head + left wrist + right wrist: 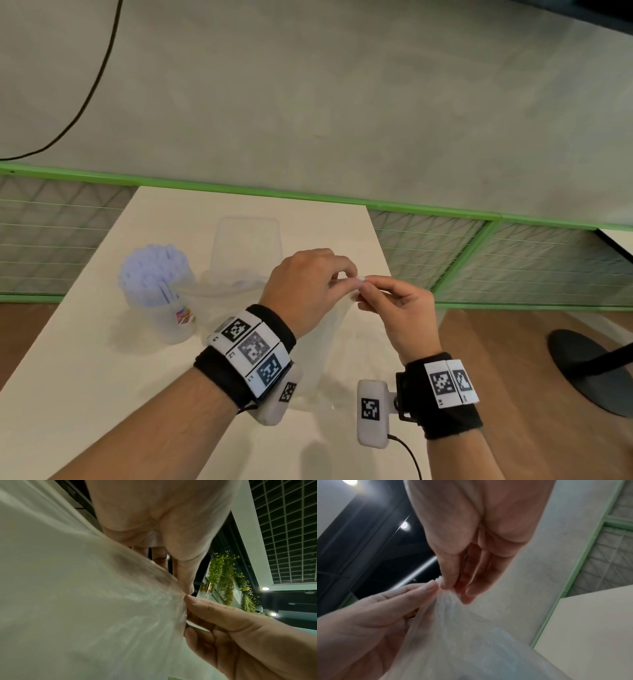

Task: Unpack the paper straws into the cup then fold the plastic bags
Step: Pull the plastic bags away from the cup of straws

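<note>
A clear plastic bag (325, 356) hangs above the white table (85, 394), held up by both hands at its top edge. My left hand (346, 279) pinches that edge between thumb and fingers, and my right hand (366, 286) pinches it right beside the left. In the left wrist view the bag (85, 601) fills the left side, bunched at the pinch. In the right wrist view the bag (471, 635) drapes down from the fingertips (445, 586). A translucent cup (174, 322) packed with pale blue paper straws (154, 274) stands at the left.
A second clear plastic bag (245, 253) lies behind the hands toward the table's far edge. The table's right edge runs just under my right wrist. Beyond are a green-framed partition (462, 260), a black cable (92, 85) and a black round stand base (592, 370) on the wood floor.
</note>
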A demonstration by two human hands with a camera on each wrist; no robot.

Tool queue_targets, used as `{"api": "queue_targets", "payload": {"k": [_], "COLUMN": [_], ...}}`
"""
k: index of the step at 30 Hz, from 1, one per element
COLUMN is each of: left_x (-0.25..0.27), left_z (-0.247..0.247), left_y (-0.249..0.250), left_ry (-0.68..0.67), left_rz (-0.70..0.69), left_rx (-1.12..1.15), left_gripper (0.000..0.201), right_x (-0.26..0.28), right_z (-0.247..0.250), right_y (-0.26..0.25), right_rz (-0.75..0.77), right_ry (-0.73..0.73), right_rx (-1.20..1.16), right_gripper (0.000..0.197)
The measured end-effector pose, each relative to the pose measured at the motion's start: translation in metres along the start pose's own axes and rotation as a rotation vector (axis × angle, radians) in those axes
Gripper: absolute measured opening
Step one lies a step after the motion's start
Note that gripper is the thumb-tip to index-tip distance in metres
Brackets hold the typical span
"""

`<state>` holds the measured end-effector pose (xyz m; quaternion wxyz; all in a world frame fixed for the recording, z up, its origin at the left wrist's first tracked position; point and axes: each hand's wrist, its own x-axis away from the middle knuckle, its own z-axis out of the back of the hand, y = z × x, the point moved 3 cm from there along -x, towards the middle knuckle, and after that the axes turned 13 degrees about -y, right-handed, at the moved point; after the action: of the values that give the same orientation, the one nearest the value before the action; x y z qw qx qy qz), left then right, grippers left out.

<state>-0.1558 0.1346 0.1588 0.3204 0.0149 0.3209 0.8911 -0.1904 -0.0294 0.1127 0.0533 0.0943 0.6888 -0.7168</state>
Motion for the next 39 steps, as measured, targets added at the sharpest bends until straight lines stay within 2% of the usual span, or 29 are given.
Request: {"api": "queue_targets", "payload": {"k": [5, 8, 10, 13, 19, 23, 29, 34, 37, 39], "left_x": [-0.005, -0.002, 0.004, 0.022, 0.069, 0.097, 0.119, 0.118, 0.109, 0.102], "left_z": [-0.001, 0.005, 0.012, 0.025, 0.055, 0.072, 0.088, 0.085, 0.07, 0.058], "left_y": [0.001, -0.002, -0.008, -0.027, -0.062, -0.08, -0.097, -0.101, -0.092, -0.088], "left_ry": [0.008, 0.067, 0.115, 0.18, 0.236, 0.252, 0.284, 0.229, 0.057, -0.059], "left_rz": [-0.014, -0.031, -0.012, 0.082, 0.31, 0.366, 0.377, 0.317, 0.211, 0.208], "left_rx": [-0.052, -0.182, -0.252, -0.287, -0.349, -0.367, -0.336, -0.222, -0.094, -0.044], "left_gripper": [0.021, 0.021, 0.015, 0.009, 0.005, 0.006, 0.019, 0.026, 0.035, 0.038], "right_x": [-0.003, -0.005, -0.007, -0.011, -0.015, -0.017, -0.018, -0.015, -0.013, -0.012], "right_z": [0.0, 0.002, 0.002, 0.003, 0.004, -0.001, 0.0, -0.003, -0.008, -0.014], "right_y": [-0.004, -0.002, -0.001, 0.001, 0.007, 0.011, 0.012, 0.011, -0.001, -0.011], "right_rz": [0.082, 0.088, 0.092, 0.086, 0.08, 0.082, 0.076, 0.048, 0.058, 0.092], "right_ry": [-0.019, 0.005, 0.051, 0.12, 0.206, 0.225, 0.257, 0.256, 0.184, 0.094], "right_rx": [0.176, 0.214, 0.222, 0.209, 0.191, 0.199, 0.19, 0.133, 0.059, 0.111], "right_gripper": [0.017, 0.015, 0.02, 0.029, 0.029, 0.027, 0.021, 0.019, 0.014, 0.013]}}
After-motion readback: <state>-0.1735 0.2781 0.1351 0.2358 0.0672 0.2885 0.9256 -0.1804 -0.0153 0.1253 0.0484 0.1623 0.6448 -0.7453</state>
